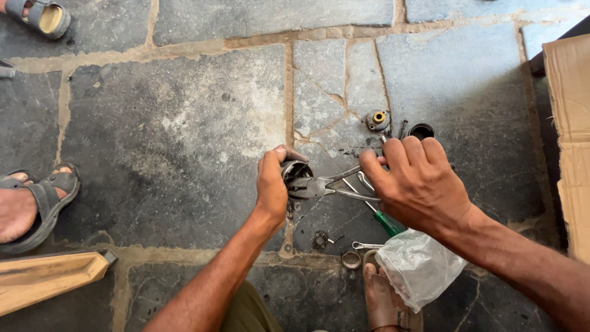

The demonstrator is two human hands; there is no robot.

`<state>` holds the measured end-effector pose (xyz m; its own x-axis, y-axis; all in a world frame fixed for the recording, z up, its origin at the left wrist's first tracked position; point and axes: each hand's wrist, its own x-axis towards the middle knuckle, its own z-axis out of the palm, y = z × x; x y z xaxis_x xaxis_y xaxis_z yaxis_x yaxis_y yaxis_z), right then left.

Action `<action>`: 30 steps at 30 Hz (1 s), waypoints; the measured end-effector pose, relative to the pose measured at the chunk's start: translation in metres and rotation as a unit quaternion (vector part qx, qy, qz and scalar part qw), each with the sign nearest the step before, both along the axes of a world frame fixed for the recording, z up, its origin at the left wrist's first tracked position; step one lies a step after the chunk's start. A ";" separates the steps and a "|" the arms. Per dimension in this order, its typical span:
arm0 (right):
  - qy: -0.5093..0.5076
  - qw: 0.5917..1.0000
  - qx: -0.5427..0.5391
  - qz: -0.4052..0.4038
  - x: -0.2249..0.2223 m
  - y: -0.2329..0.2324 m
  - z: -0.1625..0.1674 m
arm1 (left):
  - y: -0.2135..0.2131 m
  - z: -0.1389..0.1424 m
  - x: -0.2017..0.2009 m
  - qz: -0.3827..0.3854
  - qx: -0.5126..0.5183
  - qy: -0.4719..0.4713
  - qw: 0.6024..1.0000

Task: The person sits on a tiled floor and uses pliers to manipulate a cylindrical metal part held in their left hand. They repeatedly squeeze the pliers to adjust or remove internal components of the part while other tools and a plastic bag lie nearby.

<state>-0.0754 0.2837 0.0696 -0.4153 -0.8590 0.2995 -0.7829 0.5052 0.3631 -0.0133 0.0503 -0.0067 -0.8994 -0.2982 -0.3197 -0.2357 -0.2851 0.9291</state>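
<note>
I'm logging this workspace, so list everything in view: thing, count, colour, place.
round metal part: one, dark grey, in left hand
pliers: one, silver, jaws in the part
screwdriver: one, green handle, under right hand
brass-topped fitting: one, floor above hands
black ring: one, beside fitting
metal ring: one, floor near foot
plastic bag: one, clear, below right wrist
cardboard: brown, right edge
stone floor: grey
sandalled foot: another person's, left edge
left hand: holds part
right hand: grips pliers

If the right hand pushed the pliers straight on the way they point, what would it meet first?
The right hand aims the pliers leftward into the round metal part in the left hand; that part comes first, the palm probably behind.
</note>
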 end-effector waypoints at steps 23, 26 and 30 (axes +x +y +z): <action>-0.039 0.997 0.032 0.058 -0.001 0.007 -0.017 | -0.010 -0.001 0.000 -0.340 0.074 -0.267 0.899; -0.018 0.996 0.066 0.063 -0.006 0.006 -0.019 | -0.009 -0.006 0.001 -0.323 0.074 -0.281 0.901; 0.028 0.995 0.070 0.068 -0.010 0.008 -0.012 | -0.006 -0.014 -0.001 -0.290 0.066 -0.223 0.928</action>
<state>-0.0852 0.2916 0.0573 -0.2793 -0.9409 0.1915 -0.8171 0.3377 0.4672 -0.0139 0.0447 -0.0207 -0.6657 0.2631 -0.6982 -0.7380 -0.0942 0.6682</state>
